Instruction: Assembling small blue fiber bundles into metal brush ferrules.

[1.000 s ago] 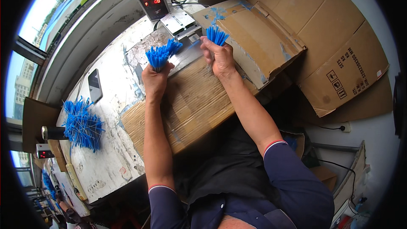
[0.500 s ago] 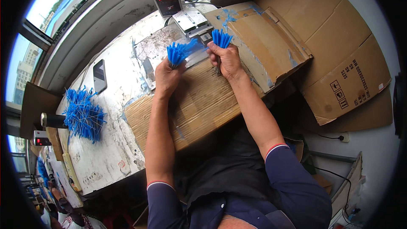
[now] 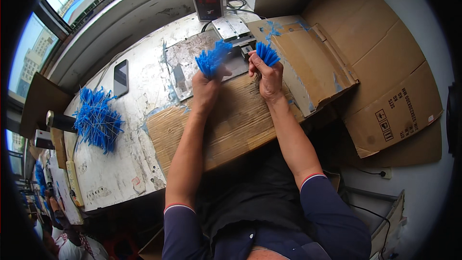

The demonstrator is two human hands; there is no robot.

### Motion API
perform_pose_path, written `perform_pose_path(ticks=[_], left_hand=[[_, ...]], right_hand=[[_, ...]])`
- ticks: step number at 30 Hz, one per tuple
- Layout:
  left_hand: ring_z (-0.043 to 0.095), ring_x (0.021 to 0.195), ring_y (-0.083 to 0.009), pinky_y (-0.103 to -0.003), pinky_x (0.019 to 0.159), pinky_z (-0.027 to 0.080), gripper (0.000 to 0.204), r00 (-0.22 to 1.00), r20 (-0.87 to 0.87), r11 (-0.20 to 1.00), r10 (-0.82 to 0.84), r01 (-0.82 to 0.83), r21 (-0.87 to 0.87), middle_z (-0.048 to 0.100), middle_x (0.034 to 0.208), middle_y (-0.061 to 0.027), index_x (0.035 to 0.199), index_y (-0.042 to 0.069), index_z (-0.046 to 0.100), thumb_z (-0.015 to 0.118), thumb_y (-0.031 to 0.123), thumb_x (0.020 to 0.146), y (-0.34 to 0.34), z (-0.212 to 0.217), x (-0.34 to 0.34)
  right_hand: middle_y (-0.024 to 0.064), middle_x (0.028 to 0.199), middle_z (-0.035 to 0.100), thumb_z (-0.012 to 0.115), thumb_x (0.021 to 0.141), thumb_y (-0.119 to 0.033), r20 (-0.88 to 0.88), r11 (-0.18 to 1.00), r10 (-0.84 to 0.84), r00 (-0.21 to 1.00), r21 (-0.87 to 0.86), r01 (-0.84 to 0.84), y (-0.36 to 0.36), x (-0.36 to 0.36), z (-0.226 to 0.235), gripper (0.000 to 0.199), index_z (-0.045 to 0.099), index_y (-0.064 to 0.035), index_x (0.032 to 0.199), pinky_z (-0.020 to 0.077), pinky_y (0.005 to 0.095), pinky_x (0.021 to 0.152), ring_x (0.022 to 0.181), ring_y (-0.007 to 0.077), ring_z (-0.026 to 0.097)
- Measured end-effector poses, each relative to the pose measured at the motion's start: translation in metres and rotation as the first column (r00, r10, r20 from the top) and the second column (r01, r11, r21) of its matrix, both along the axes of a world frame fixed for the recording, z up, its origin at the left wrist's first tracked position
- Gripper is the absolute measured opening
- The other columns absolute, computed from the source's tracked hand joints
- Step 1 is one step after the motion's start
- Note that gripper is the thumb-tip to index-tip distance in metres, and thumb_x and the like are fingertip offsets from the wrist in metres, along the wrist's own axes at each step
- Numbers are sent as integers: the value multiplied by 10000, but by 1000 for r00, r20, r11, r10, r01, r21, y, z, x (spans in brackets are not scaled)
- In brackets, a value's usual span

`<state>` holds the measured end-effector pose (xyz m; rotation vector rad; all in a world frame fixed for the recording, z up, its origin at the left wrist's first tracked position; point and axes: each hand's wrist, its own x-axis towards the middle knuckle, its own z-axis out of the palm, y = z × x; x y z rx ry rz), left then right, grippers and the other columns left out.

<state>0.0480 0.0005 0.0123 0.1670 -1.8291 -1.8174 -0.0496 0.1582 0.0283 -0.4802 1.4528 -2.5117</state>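
Observation:
My left hand (image 3: 206, 88) grips a bunch of thin blue strips (image 3: 211, 59) that fans out above the fist. My right hand (image 3: 267, 78) grips a second, smaller blue bunch (image 3: 266, 53) the same way. Both fists hover over a sheet of brown cardboard (image 3: 226, 123) on the worn white workbench (image 3: 120, 163), just in front of a small metal block machine (image 3: 236, 31) and a grey metal plate (image 3: 185, 65).
A grey box with a red digit display (image 3: 208, 0) stands behind the machine. A loose heap of blue strips (image 3: 97, 120) lies at the left, a dark phone (image 3: 120, 77) beside it. Flattened cardboard boxes (image 3: 385, 82) fill the right. Another person's hand (image 3: 55, 207) shows at lower left.
Both hands with their blue bunches have stayed close together near the machine; the view has shifted, so the bench and hands sit slightly further right and lower in the picture.

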Motion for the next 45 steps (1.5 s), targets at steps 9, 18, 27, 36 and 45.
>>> perform_pose_path(ticks=[9,18,27,36,45], left_hand=[[605,648,-88,-253,570,466,189,995,-42,947,90,-73,313,750,936,-86,1098,5,697,722,109,941,-1,-1,-2],[573,606,-63,-223,529,433,183,976,104,932,191,-214,294,686,803,-9,1020,13,723,802,39,858,3,10,-6],[550,581,-56,-219,510,412,227,983,63,873,173,-183,452,674,775,-4,1053,6,707,806,30,851,7,13,-4],[527,554,-63,-216,472,365,217,964,65,830,257,-255,496,652,749,-7,1051,-1,682,791,33,865,-5,13,5],[629,682,-83,-282,652,530,124,879,-213,886,427,-359,293,684,733,2,859,57,702,796,57,778,-3,-5,-23]], right_hand=[[-8,698,659,783,880,-84,7,971,179,984,158,-178,-10,9,-11,95,744,-29,947,418,211,451,523,65,558],[-61,736,646,748,921,-104,13,865,369,929,362,-348,-12,16,-11,118,762,-59,1029,367,216,499,578,15,503],[55,832,739,759,913,-141,91,944,280,956,155,-291,-16,25,-10,118,746,-35,963,571,283,592,684,142,691],[69,792,680,681,976,-147,149,1000,-17,989,-14,19,-31,24,-17,149,679,0,956,591,329,617,657,177,667],[20,854,696,765,901,-61,-215,928,54,975,372,31,-18,13,-19,143,711,-15,1026,348,197,479,572,40,495]])
